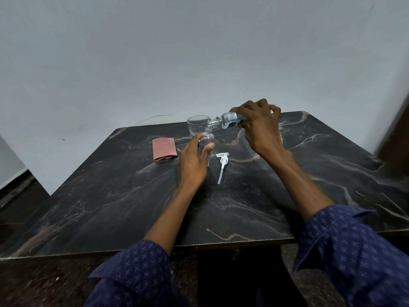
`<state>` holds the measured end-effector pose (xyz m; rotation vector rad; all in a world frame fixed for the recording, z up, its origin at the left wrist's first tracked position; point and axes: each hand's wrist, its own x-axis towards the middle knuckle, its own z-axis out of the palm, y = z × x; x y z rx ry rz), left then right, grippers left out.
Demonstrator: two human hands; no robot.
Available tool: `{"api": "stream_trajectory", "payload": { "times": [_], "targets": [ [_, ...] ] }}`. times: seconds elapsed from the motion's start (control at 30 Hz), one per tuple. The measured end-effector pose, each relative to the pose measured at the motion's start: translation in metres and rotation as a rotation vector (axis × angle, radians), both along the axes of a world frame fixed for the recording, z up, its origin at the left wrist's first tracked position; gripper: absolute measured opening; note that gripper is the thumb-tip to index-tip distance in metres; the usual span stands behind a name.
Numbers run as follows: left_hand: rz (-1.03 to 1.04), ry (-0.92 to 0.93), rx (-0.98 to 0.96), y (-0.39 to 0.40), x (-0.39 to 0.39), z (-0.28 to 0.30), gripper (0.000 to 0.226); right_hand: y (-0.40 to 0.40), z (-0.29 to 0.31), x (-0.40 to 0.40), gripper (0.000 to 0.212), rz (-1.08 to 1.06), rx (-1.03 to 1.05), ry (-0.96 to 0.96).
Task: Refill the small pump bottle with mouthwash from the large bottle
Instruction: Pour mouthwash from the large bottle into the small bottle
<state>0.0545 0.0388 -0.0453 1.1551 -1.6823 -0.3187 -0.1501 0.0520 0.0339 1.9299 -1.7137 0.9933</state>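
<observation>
The small clear bottle (207,141) stands upright on the dark marble table (124,196), its neck uncovered. My left hand (193,161) grips its body from the left. My right hand (257,127) holds the large clear mouthwash bottle (225,121) tipped nearly sideways, its open mouth right over the small bottle's neck. The large bottle's rear half is hidden under my fingers. The white pump head (222,165) with its long tube lies flat on the table just right of the small bottle.
An empty drinking glass (197,125) stands directly behind the small bottle. A folded pink cloth (164,149) lies to the left. A pale wall rises behind the table's far edge, and a thin wire (152,118) runs along it.
</observation>
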Motion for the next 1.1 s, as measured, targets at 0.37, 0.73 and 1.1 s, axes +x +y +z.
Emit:
{"api": "stream_trajectory", "payload": {
  "times": [0.37,0.73,1.1],
  "targets": [
    [-0.007,-0.007,0.013,0.0002,0.0004,0.0009,0.06,0.0,0.0012,-0.0001,0.046,-0.018,0.017,0.011],
    [0.009,-0.013,0.01,0.0004,0.0,0.0013,0.06,-0.0018,-0.0009,-0.0007,0.045,-0.019,-0.002,0.021],
    [-0.005,-0.004,0.014,0.0031,0.0003,0.002,0.062,-0.0024,-0.002,-0.0007,0.045,-0.009,-0.015,0.012]
  ]
}}
